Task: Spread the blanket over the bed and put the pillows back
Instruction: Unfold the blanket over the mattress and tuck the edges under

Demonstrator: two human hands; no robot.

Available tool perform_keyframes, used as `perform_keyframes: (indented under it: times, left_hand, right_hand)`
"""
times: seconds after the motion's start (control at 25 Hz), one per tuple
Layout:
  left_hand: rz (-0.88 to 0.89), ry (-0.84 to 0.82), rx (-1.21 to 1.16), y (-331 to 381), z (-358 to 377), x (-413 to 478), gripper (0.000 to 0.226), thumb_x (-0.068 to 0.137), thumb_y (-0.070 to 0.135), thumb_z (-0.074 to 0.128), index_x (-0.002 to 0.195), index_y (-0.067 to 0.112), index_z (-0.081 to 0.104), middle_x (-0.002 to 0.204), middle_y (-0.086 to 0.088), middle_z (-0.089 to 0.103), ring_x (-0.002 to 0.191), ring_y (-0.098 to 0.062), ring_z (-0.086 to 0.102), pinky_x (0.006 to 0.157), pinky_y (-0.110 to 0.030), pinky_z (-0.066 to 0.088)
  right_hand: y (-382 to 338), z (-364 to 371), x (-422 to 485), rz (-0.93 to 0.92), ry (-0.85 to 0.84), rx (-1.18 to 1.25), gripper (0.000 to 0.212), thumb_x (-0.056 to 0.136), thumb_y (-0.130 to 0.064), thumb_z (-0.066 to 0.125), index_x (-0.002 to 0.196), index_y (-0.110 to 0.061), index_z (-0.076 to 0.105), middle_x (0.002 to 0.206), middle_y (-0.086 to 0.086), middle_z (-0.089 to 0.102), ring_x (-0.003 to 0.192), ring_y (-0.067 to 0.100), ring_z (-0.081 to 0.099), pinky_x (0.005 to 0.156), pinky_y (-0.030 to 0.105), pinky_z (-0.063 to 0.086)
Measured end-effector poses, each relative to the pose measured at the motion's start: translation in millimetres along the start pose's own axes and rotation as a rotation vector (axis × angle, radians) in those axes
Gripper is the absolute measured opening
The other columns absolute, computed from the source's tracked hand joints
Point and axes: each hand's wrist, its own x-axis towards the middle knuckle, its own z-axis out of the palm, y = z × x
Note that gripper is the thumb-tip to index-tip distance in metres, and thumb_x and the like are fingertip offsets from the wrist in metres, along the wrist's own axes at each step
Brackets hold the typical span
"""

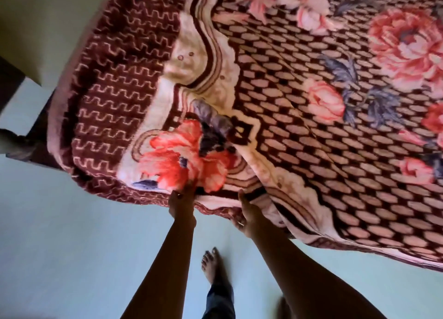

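The blanket (pixel 299 126) lay spread over the bed (the bed itself was hidden under it) and filled the view from about 10 o'clock round to 4 o'clock. It was a thick maroon one with pale lozenges, big pink and red flowers and a cream wavy band near its border. Its near corner hung down toward the floor (pixel 72 234), and some folds ran through the cloth around the red flower at that corner.

Both hands were at the lower hem of the blanket, a little below the centre of the view, toward 6 o'clock. The left hand (pixel 181 204) grasped the hem just under the red flower, with its fingers pushed into the cloth. The right hand (pixel 247 214) was just beside it, at its 3 o'clock. It also grasped the hem, with the thumb on top of the cloth and the other fingers curled under it. The two hands were near but did not touch each other.

Lower, at 6 o'clock, one bare foot (pixel 212 266) stood on the pale blue-green floor, between the two forearms. At 10 o'clock a cream wall (pixel 48 26) showed, and at 9 o'clock something dark (pixel 9 78) that could not be told more exactly.
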Motion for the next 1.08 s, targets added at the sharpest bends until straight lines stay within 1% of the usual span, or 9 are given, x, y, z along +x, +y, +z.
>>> perform_keyframes:
  times: [0.08,0.16,0.28,0.4,0.56,0.68,0.84,1.0,1.08]
  left_hand:
    - [0.012,-0.024,0.027,1,-9,0,0.033,0.084,0.032,0.068,0.064,0.015,0.047,0.062,-0.004,0.05,0.07,-0.022,0.043,0.06,-0.033,0.034]
    - [0.065,-0.012,0.063,6,-25,-8,0.037,0.084,0.035,0.067,0.061,0.014,0.046,0.061,-0.004,0.049,0.066,-0.021,0.041,0.056,-0.032,0.031]
    - [0.105,0.047,0.081,5,-63,-15,0.034,0.082,0.037,0.066,0.063,0.014,0.051,0.063,-0.004,0.053,0.069,-0.023,0.05,0.066,-0.035,0.041]
    - [0.09,0.115,0.074,-7,-118,-23,0.036,0.063,0.048,0.064,0.064,0.014,0.053,0.063,-0.003,0.053,0.07,-0.02,0.049,0.07,-0.033,0.04]
    - [0.15,0.115,0.247,-16,-146,-38,0.03,0.083,0.029,0.066,0.064,0.012,0.05,0.061,-0.006,0.049,0.068,-0.022,0.043,0.056,-0.031,0.03]
    - [0.175,0.094,0.318,-6,-138,-53,0.013,0.088,0.026,0.059,0.088,0.014,0.061,0.081,-0.011,0.063,0.081,-0.031,0.059,0.061,-0.03,0.035]
    - [0.145,0.05,0.278,-10,-161,-73,0.029,0.092,0.035,0.055,0.116,0.02,0.055,0.102,-0.011,0.065,0.106,-0.035,0.058,0.074,-0.033,0.042]
    - [0.242,0.099,0.204,0,-195,-71,0.031,0.093,0.031,0.054,0.121,0.018,0.054,0.117,-0.005,0.062,0.099,-0.024,0.056,0.074,-0.028,0.038]
    - [0.29,0.134,0.151,16,-207,-53,0.032,0.093,0.029,0.054,0.124,0.018,0.053,0.119,-0.003,0.06,0.1,-0.019,0.055,0.077,-0.028,0.041]
  right_hand:
    - [8,10,3,-0.059,0.048,0.023,0.049,0.089,-0.046,0.056,0.059,-0.01,0.04,0.038,-0.001,0.042,0.026,0.004,0.03,0.029,0.01,0.021]
    - [15,17,-2,-0.076,0.084,0.042,0.05,0.089,-0.042,0.056,0.055,-0.014,0.033,0.035,-0.003,0.035,0.023,0.003,0.022,0.029,0.011,0.013]
    - [16,31,-21,-0.021,0.041,-0.061,0.044,0.092,-0.037,0.056,0.059,-0.012,0.041,0.033,-0.005,0.042,0.022,0.0,0.028,0.027,0.012,0.015]
    - [41,42,-45,0.041,-0.026,-0.275,0.032,0.092,-0.033,0.057,0.075,-0.007,0.049,0.036,-0.005,0.048,0.021,0.0,0.032,0.029,0.011,0.016]
    - [96,26,-67,-0.017,-0.053,-0.229,0.035,0.089,-0.033,0.061,0.067,-0.01,0.045,0.046,-0.003,0.049,0.024,0.001,0.032,0.028,0.014,0.022]
    - [92,15,-87,-0.123,-0.114,-0.268,0.022,0.092,-0.033,0.055,0.083,-0.013,0.052,0.061,-0.006,0.056,0.041,0.001,0.051,0.036,0.014,0.03]
    - [75,5,-123,-0.301,-0.205,-0.558,0.022,0.098,-0.023,0.045,0.113,-0.01,0.055,0.09,0.006,0.059,0.061,0.008,0.055,0.046,0.012,0.039]
    - [55,16,-137,-0.49,-0.289,-0.796,0.022,0.095,-0.018,0.052,0.11,-0.005,0.062,0.086,0.007,0.061,0.06,0.001,0.058,0.047,0.005,0.039]
    - [35,38,-137,-0.667,-0.301,-1.057,0.019,0.092,-0.022,0.057,0.101,-0.008,0.065,0.08,0.003,0.064,0.056,-0.008,0.058,0.052,0.005,0.039]
